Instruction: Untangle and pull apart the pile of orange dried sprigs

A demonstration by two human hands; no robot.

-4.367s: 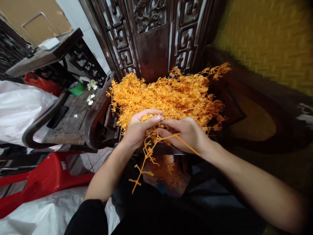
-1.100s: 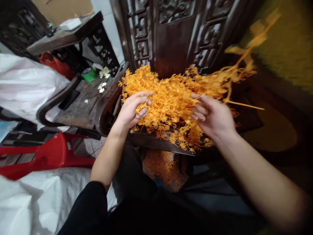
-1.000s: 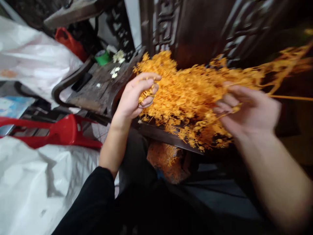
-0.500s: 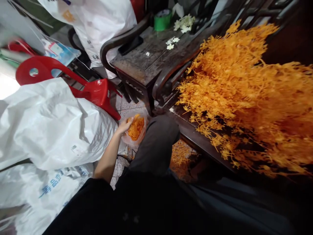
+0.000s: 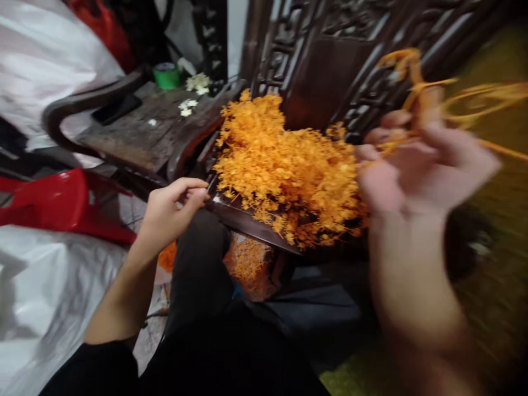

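Observation:
A heap of orange, thread-like blossom sprigs (image 5: 284, 165) covers part of a dark carved wooden bench (image 5: 256, 230). Just left of the heap, over the bench's edge, is my left hand (image 5: 175, 209), its thumb and fingertips pinched together; whatever they hold is too small to make out. My right hand (image 5: 424, 159) is raised close to the camera on the right, blurred, its fingers curled around an orange sprig (image 5: 412, 71) whose thin stems trail to the right. Below my left hand, partly hidden by my forearm and knee, shows orange material (image 5: 167, 257) low by the floor.
A wooden side table (image 5: 124, 126) at the upper left carries green tape (image 5: 166, 76), small white flowers (image 5: 187, 107) and a dark flat object (image 5: 116, 109). A red plastic chair (image 5: 53, 203) and white sacks (image 5: 45, 291) crowd the left. Orange bits (image 5: 247, 258) lie below the bench.
My left hand has risen from the bag of orange pieces to the bench edge. My right hand has come into view holding a sprig. The view has swung right.

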